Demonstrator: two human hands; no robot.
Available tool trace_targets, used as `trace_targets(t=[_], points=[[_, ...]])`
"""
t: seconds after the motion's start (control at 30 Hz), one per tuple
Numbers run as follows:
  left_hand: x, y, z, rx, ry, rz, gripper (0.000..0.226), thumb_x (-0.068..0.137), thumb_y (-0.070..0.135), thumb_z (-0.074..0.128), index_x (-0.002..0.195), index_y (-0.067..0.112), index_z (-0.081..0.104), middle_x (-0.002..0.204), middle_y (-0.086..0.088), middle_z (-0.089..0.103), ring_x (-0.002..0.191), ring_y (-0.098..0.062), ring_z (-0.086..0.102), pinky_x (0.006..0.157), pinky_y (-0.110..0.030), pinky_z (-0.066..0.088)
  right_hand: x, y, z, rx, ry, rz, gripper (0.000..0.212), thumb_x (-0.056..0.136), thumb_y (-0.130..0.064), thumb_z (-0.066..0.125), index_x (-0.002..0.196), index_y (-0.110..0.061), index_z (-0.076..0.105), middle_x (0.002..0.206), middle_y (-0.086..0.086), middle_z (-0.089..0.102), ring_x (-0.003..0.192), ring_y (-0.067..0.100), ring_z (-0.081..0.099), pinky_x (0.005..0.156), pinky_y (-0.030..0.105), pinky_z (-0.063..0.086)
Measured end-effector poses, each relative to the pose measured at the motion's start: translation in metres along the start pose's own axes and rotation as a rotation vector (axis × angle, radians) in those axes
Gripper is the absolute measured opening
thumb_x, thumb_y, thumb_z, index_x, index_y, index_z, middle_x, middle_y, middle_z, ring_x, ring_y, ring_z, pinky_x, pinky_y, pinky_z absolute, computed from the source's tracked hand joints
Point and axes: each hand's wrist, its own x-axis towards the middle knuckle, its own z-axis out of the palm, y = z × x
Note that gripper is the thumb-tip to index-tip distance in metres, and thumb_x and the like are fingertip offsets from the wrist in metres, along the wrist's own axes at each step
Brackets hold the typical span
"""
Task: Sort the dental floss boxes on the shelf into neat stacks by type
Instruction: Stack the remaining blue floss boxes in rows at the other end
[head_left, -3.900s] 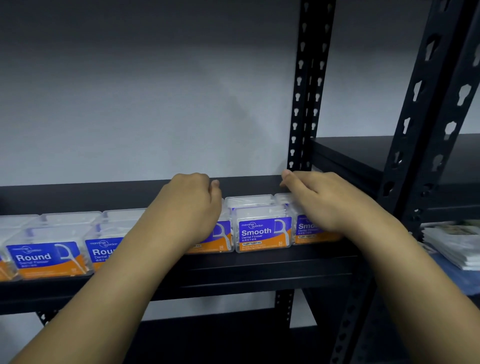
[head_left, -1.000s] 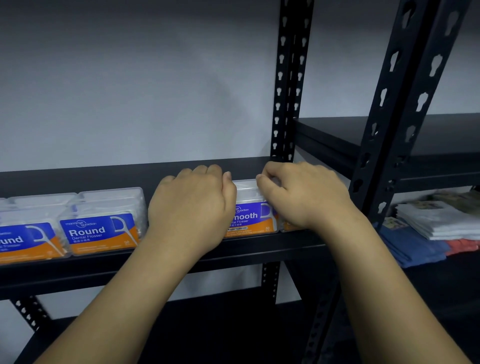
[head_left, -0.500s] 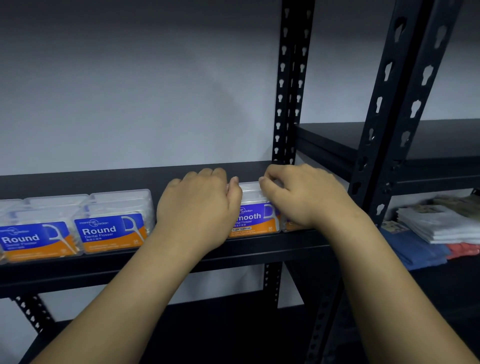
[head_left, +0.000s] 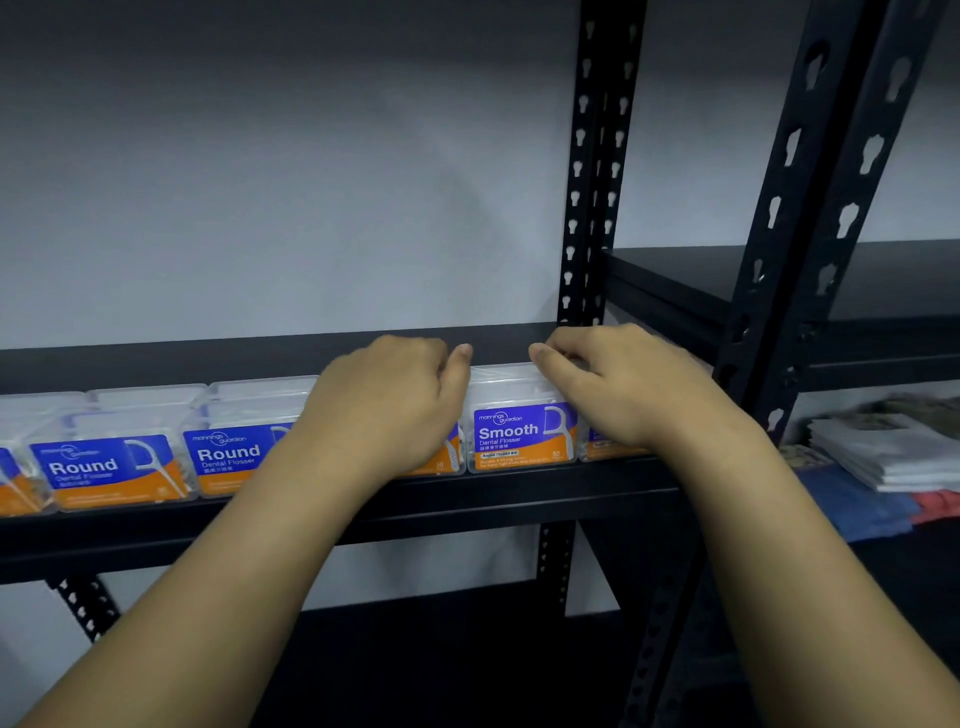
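Compared with half a second ago, the hands have drawn slightly apart, so the "Smooth" floss box (head_left: 522, 434) between them now shows its whole label rather than being half covered. Over the last few seconds both hands have stayed on this right-hand group, which suggests the person is squaring up the Smooth boxes rather than moving any to a new place.

The left hand (head_left: 387, 410) lies curled over a box whose orange corner (head_left: 448, 454) just shows at its right edge; its fingers bend over the box's far side, so it appears to grip it. The right hand (head_left: 618, 392) curls over the top of the last box (head_left: 605, 448) on the right, thumb forward, close against the upright post (head_left: 587, 208); it too seems to hold its box, though the fingertips are hidden.

Two "Round" floss boxes (head_left: 111, 470) (head_left: 234, 454) stand side by side to the left, with more clear lids behind them. All sit in a row along the front of the black shelf (head_left: 467, 499), sorted by type but only one layer high in front.

The boxes are clear hard plastic, rectangular with rounded edges, with glossy blue and orange labels. The shelf is matt dark metal. Folded cloth (head_left: 893, 452) lies on a lower shelf at the right.
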Motion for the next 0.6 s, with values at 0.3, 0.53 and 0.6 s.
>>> trace_targets(t=[0.3, 0.53, 0.6], points=[[0.0005, 0.0016, 0.0072, 0.005, 0.039, 0.024, 0.044, 0.106, 0.047, 0.024, 0.081, 0.021, 0.049, 0.094, -0.008, 0.067, 0.094, -0.034, 0.062, 0.077, -0.040, 0.045, 0.0009, 0.0030, 0.0024, -0.022, 0.023, -0.004, 0.044, 0.103, -0.061, 0.030, 0.112, -0.035, 0.064, 0.108, -0.008, 0.073, 0.101, 0.020, 0.066, 0.076, 0.036, 0.047], [0.0001, 0.0026, 0.0063, 0.032, 0.028, -0.003, 0.045, 0.105, 0.049, 0.024, 0.081, 0.021, 0.050, 0.087, -0.005, 0.061, 0.093, -0.032, 0.061, 0.078, -0.039, 0.044, 0.0023, 0.0046, 0.0028, -0.009, 0.046, -0.025, 0.044, 0.104, -0.060, 0.032, 0.111, -0.032, 0.064, 0.103, -0.008, 0.073, 0.098, 0.017, 0.066, 0.078, 0.036, 0.050], [-0.0005, 0.0056, 0.0060, 0.084, 0.082, -0.007, 0.044, 0.104, 0.049, 0.026, 0.084, 0.021, 0.053, 0.089, -0.004, 0.063, 0.092, -0.031, 0.062, 0.076, -0.039, 0.040, 0.0019, 0.0032, 0.0035, -0.005, 0.086, -0.040, 0.043, 0.104, -0.059, 0.033, 0.110, -0.031, 0.065, 0.102, -0.008, 0.072, 0.097, 0.017, 0.066, 0.082, 0.038, 0.050]])
